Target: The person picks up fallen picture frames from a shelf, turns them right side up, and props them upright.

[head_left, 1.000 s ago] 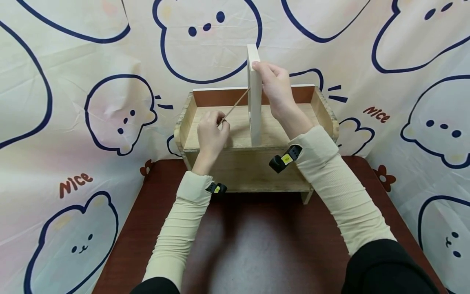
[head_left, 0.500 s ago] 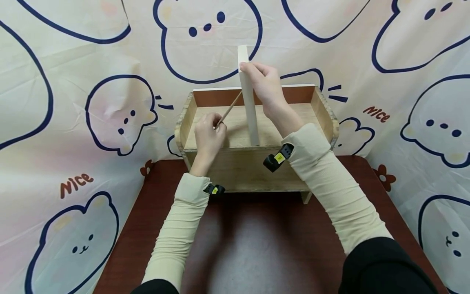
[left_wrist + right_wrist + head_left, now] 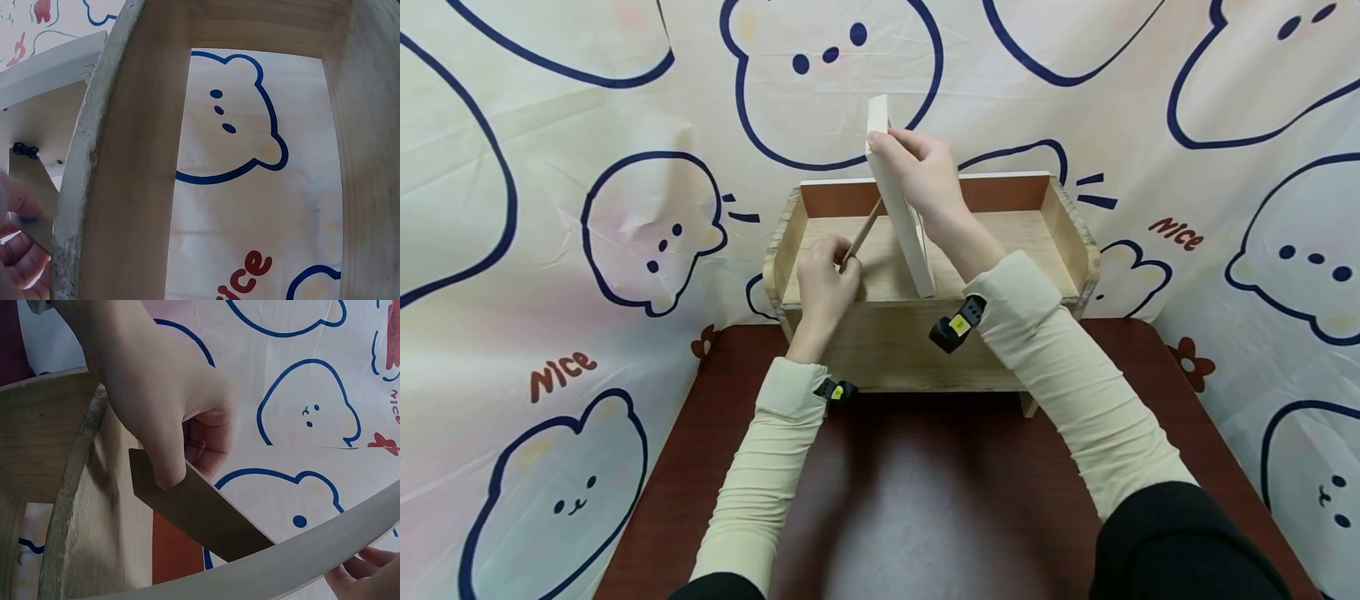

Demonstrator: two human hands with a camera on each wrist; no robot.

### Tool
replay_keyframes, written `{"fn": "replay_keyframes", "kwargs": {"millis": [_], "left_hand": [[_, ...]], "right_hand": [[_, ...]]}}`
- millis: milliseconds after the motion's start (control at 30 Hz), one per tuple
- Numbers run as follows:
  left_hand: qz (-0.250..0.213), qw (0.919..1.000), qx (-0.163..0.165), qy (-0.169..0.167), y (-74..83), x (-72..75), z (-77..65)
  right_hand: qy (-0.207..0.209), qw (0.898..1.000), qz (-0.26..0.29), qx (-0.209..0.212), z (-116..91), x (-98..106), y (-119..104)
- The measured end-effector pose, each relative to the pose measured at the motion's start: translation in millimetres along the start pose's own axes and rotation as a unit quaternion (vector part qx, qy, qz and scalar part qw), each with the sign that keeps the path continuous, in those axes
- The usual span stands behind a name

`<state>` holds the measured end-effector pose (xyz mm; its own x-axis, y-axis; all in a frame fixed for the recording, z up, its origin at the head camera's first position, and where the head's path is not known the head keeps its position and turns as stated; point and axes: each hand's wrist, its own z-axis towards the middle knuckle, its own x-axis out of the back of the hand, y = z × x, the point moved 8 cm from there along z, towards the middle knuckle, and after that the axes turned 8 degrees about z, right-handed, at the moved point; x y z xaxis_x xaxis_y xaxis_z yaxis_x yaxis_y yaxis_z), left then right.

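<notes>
A thin white picture frame (image 3: 901,212) stands edge-on on the top of a small wooden shelf (image 3: 865,346), its upper end leaning left. My right hand (image 3: 928,185) grips its upper part, thumb on the narrow edge. The thumb and fingers of my left hand (image 3: 826,283) pinch the brown stand leg (image 3: 867,229) that slants out from the frame's back. In the left wrist view a black fitting (image 3: 26,149) shows at the leg's upper end. The right wrist view has the leg (image 3: 194,506) between left thumb and fingers. The frame's front is hidden.
The shelf's raised side panels (image 3: 1071,229) and reddish-brown back strip (image 3: 1000,193) enclose its top on three sides. It stands at the far end of a dark red-brown table (image 3: 887,500). A cartoon-printed cloth (image 3: 662,108) hangs behind and along the sides.
My right hand has moved left, swinging the frame's upper end left so it now leans, while its foot stays near the shelf's front edge. My left hand, still pinching the leg, has shifted slightly.
</notes>
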<state>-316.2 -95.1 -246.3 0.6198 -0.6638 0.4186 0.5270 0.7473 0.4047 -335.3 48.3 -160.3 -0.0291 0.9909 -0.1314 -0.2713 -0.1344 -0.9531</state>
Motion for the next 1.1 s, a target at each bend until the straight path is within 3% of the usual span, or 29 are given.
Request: {"fn": "replay_keyframes", "kwargs": {"millis": [200,567,1100], "left_hand": [[0.000,1.0000,0.000,0.004,-4.7,0.3,-3.5],[-0.009,1.0000,-0.001,0.001,-10.0,0.2,-7.0],[-0.013,0.9998,-0.012,0.008,-7.0,0.2,-8.7]], "right_hand": [[-0.011,0.999,-0.039,-0.009,1,-7,3],[-0.024,0.998,-0.055,0.009,1,-19,4],[-0.020,0.996,-0.082,-0.007,-1,-18,3]]}}
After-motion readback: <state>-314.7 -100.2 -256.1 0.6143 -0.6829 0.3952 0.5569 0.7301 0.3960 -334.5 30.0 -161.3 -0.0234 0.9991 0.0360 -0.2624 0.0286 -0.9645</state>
